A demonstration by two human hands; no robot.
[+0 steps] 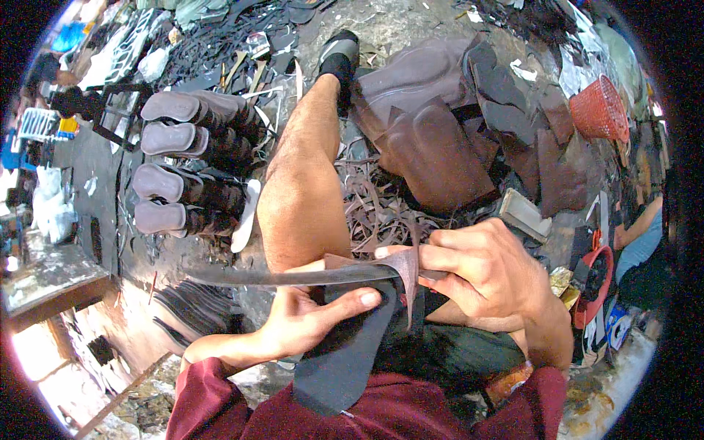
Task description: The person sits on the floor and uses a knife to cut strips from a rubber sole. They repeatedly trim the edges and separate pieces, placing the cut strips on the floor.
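My left hand point(304, 323) is closed round a long dark sole-shaped piece point(315, 276) seen nearly edge-on, its thumb pressed along the near side. Below that thumb hangs a flat dark grey sheet piece point(341, 359), reaching to my shirt; whether it is joined to the sole-shaped piece I cannot tell. At the right end, my right hand point(484, 271) pinches a thin brown leather piece point(405, 273) that wraps over the tip. The fingertips of my left hand are partly hidden behind the work.
Stacks of grey-brown soles point(165, 165) stand on the floor at left, and dark curved pieces point(194, 308) lie nearer. Embossed brown sheets point(440, 154) lie ahead, beside leather strip scraps point(378, 205). A red basket point(600, 110) is at far right, near another person's arm point(639, 224).
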